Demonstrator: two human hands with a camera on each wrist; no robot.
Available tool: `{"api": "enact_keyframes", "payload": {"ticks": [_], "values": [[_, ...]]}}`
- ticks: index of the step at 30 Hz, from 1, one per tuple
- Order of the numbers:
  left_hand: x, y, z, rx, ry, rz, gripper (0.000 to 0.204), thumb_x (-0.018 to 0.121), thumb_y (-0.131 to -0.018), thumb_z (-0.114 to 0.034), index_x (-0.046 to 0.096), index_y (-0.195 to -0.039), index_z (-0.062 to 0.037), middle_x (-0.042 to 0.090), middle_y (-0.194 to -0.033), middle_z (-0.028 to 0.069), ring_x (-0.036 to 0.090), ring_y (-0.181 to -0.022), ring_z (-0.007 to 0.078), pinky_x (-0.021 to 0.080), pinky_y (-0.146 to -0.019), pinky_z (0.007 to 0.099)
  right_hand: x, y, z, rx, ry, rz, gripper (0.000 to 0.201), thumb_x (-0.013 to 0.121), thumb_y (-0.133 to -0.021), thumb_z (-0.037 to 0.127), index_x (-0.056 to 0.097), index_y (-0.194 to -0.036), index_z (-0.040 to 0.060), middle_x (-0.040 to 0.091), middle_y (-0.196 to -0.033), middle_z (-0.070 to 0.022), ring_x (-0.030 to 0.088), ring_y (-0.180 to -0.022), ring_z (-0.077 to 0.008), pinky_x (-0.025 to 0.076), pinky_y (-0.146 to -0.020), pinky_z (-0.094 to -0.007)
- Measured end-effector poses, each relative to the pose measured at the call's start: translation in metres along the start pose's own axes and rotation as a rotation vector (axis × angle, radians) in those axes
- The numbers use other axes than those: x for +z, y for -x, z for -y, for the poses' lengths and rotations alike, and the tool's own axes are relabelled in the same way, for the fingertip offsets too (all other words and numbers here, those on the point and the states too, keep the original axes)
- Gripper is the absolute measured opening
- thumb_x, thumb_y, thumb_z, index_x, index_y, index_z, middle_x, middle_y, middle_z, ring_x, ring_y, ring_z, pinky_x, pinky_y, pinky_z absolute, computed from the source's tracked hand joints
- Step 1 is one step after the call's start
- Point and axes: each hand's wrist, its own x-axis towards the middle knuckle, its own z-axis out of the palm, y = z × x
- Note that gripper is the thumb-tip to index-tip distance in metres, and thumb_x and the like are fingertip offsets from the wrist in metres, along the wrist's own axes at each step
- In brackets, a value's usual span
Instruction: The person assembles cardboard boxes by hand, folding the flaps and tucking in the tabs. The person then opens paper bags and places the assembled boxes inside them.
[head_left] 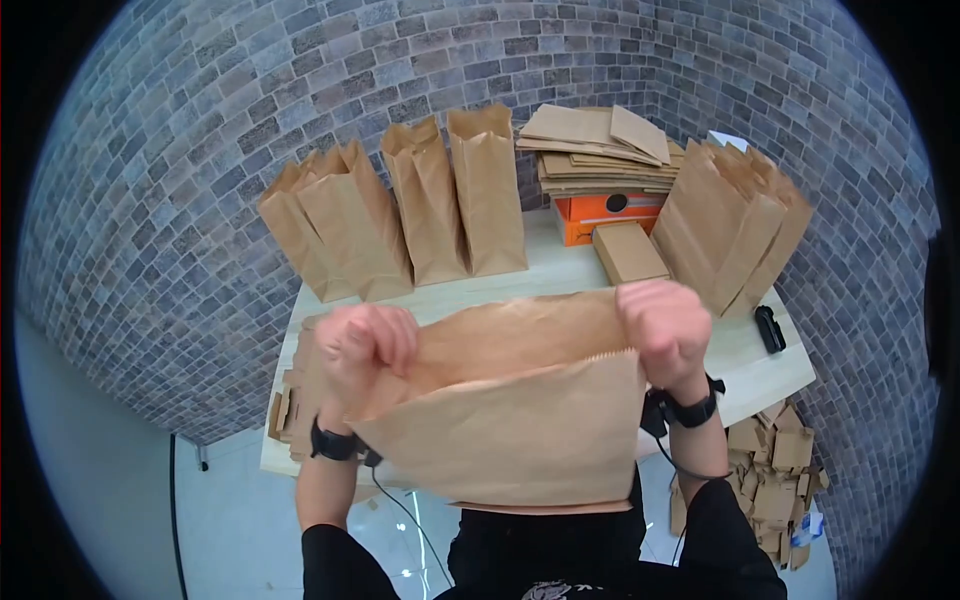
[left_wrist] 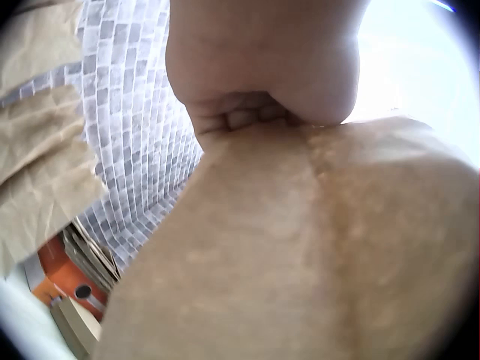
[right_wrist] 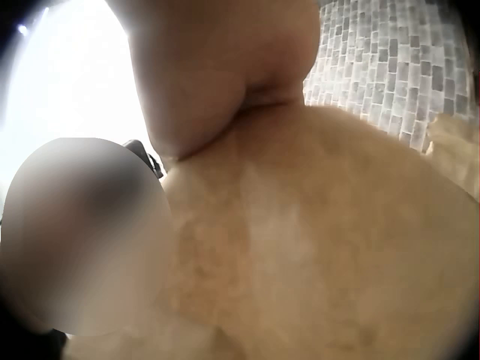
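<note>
A brown paper bag (head_left: 510,430) hangs between both hands in front of the body, its wide mouth facing up and its inside showing. My left hand (head_left: 365,350) grips the left end of the rim with curled fingers. At the opposite end, my right hand (head_left: 665,330) is clenched round the rim beside the zigzag-cut edge. Seen from the left wrist, the fingers (left_wrist: 244,116) fold over the top of the paper bag (left_wrist: 247,247). The right wrist view shows the bag's side (right_wrist: 322,225) below the fist (right_wrist: 217,82).
Several upright paper bags (head_left: 340,220) line the table's back left, and more (head_left: 735,220) stand at right. Between them, flat cardboard (head_left: 600,150) is stacked on an orange box (head_left: 580,220), near a small carton (head_left: 630,255). A black object (head_left: 770,330) lies right; cardboard pieces (head_left: 775,480) cover the floor.
</note>
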Motion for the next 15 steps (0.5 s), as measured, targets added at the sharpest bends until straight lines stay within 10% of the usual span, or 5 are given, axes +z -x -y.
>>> {"api": "enact_keyframes", "payload": {"ticks": [6,15], "values": [[0.035,0.028,0.031,0.022,0.21,-0.033,0.062,0.03,-0.106,-0.046,0.049,-0.063,-0.0055,0.056,-0.058,0.009,0.052,-0.056,0.0229,0.042,-0.064,0.0376,-0.003,0.009,-0.014,0.09,-0.219,-0.385,0.052,0.049,-0.103,0.023,0.034,-0.058,0.0028,0.033,-0.052,-0.0056,0.029,-0.045,-0.0198,0.023,-0.046,-0.0333],[0.023,-0.019,0.037,-0.061,0.199,-0.26,0.049,0.036,-0.106,-0.027,0.033,-0.06,-0.0079,0.032,-0.054,0.0015,0.031,-0.051,0.0148,0.03,-0.053,0.0315,-0.031,-0.007,-0.028,0.316,-0.14,-0.147,0.05,0.049,-0.105,0.024,0.043,-0.059,0.0041,0.042,-0.054,0.0019,0.037,-0.049,-0.0072,0.028,-0.045,-0.0286]]}}
